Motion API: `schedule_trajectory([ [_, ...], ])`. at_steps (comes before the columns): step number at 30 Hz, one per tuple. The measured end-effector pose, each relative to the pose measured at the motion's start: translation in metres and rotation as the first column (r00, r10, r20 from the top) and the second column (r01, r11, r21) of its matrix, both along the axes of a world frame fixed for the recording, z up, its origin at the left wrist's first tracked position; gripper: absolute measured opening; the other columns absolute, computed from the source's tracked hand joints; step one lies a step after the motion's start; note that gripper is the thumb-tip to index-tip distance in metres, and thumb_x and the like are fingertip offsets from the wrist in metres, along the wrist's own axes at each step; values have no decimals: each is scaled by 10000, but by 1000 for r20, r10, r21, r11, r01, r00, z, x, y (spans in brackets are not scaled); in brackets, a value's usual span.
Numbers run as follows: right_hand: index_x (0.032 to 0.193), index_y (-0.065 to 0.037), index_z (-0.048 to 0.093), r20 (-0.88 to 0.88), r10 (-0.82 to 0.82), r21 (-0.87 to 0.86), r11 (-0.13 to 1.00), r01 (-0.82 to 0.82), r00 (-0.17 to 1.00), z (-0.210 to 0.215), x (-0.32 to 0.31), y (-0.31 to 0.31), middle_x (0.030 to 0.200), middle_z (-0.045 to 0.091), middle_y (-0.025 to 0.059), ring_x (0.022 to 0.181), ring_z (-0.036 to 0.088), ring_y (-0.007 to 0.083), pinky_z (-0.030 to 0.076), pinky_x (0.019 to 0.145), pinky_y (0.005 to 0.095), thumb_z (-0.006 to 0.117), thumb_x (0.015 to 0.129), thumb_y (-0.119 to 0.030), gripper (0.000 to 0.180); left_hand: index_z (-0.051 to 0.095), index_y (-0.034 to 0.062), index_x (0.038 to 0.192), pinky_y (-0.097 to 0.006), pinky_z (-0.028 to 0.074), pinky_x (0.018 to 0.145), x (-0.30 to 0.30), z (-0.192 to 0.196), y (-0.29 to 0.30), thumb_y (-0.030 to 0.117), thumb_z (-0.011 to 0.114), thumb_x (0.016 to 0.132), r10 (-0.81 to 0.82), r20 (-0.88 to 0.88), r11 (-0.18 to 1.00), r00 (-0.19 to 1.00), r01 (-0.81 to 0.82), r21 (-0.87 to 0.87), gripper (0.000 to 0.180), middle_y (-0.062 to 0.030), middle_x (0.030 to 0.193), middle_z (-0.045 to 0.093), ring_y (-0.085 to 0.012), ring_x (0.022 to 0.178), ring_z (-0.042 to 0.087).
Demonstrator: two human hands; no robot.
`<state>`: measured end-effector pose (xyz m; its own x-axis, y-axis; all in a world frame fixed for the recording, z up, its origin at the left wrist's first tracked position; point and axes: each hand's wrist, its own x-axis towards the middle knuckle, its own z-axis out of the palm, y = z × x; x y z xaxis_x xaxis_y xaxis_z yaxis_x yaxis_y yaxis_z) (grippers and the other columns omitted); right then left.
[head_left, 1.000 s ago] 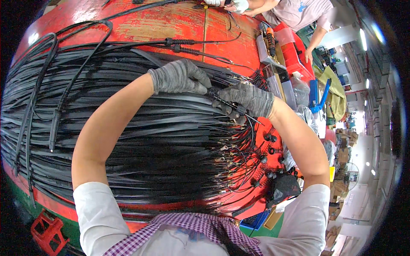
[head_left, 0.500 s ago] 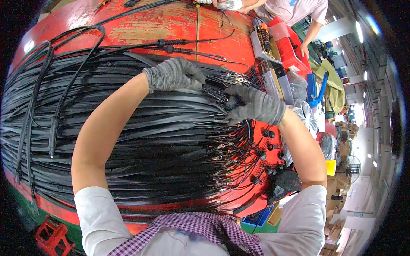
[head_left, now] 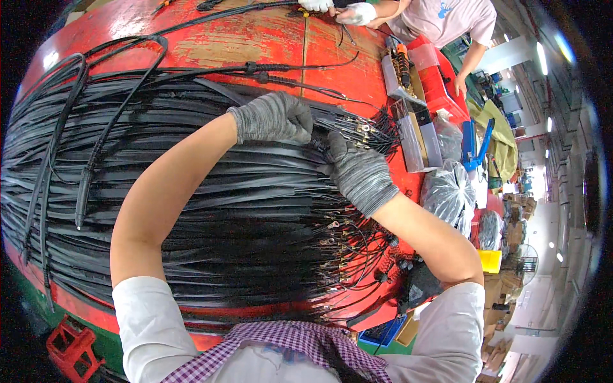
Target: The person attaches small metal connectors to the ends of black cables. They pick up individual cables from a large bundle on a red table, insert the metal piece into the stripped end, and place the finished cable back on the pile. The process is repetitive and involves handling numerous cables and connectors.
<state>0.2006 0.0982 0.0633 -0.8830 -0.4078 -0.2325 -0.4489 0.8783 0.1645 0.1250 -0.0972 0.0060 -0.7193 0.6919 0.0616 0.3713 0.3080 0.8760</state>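
Note:
A thick bundle of black cables lies across the red table, its thin wire ends with metal ring terminals fanned out to the right. Over its upper part, my left hand, in a grey knit glove, is closed in a fist. Close beside it my right hand, gloved alike, has its fingers closed and thumb pointing up. Between them shows a short piece of a black ribbed cable sleeve, gripped from both sides and mostly hidden by the gloves. More black ribbed sleeves lie at the bundle's lower right.
Clear plastic trays, a red bin and a blue hand-lever tool line the table's right side. A plastic bag lies nearer. Across the table a person with white gloves works. A red stool stands at lower left.
My right hand has moved left and turned, its fingers now closer to my left hand, covering most of the ribbed sleeve. My left hand has shifted slightly right. The view has shifted a little.

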Motion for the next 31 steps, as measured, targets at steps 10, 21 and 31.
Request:
schedule_trajectory([
  [10,975,-50,506,918,392,-95,360,928,-58,7,-39,12,533,349,-39,375,319,58,252,331,193,525,807,-514,493,618,26,833,-293,456,742,9,1,-13,94,650,732,-4,-50,994,999,10,113,126,-51,820,619,-144,795,567],
  [21,831,-88,499,911,12,-330,621,711,413,22,-40,-14,540,415,-8,386,363,90,300,343,233,428,864,-523,442,607,61,959,-366,444,805,12,-13,-26,187,575,798,13,-376,995,926,-50,-89,207,-126,908,599,-293,892,568],
  [31,1056,-63,508,949,288,-243,397,885,131,0,-54,7,565,471,-3,394,397,71,273,319,200,526,824,-491,487,598,76,1005,-355,425,857,15,-9,-24,225,627,752,50,-385,998,922,-34,48,295,-120,984,608,-251,955,569],
])
